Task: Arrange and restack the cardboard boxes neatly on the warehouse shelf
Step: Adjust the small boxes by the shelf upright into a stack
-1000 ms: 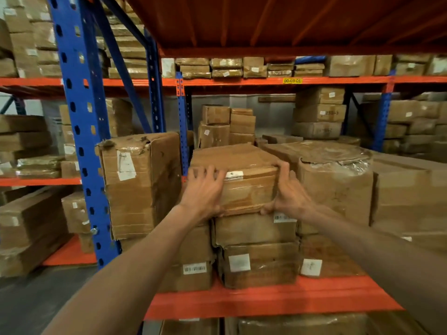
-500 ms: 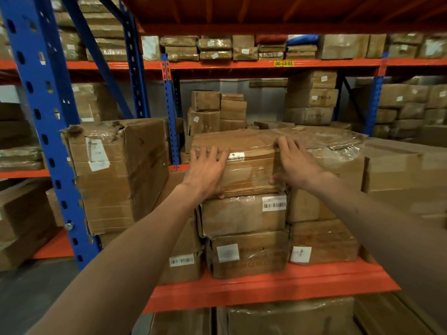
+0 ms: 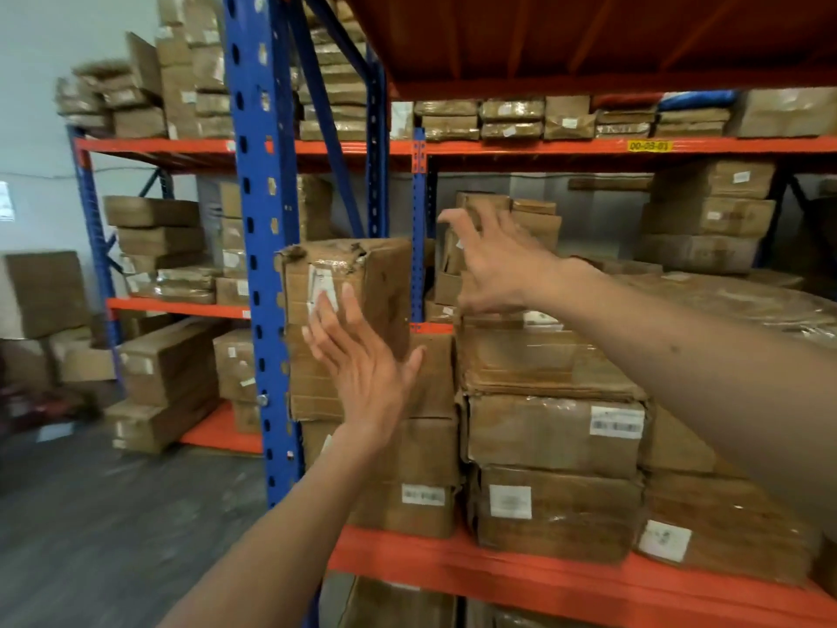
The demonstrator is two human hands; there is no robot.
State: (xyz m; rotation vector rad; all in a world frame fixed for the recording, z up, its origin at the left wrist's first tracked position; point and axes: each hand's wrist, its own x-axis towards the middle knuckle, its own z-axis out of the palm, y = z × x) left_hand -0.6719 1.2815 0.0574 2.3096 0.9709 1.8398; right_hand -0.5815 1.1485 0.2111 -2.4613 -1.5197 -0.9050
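Both hands spread, empty: left hand point(image 3: 362, 373) before torn box point(image 3: 346, 328); right hand point(image 3: 491, 260) above stack point(image 3: 552, 401); blue upright point(image 3: 265, 247) beside.

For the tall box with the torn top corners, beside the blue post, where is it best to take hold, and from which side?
Probably by its two upright side faces, below the middle, coming from the front. The tall box stands upright on another carton, and its top corners are torn, so the upper edge looks weak. The left hand is open before its front face; the right hand is open in the air to the right.
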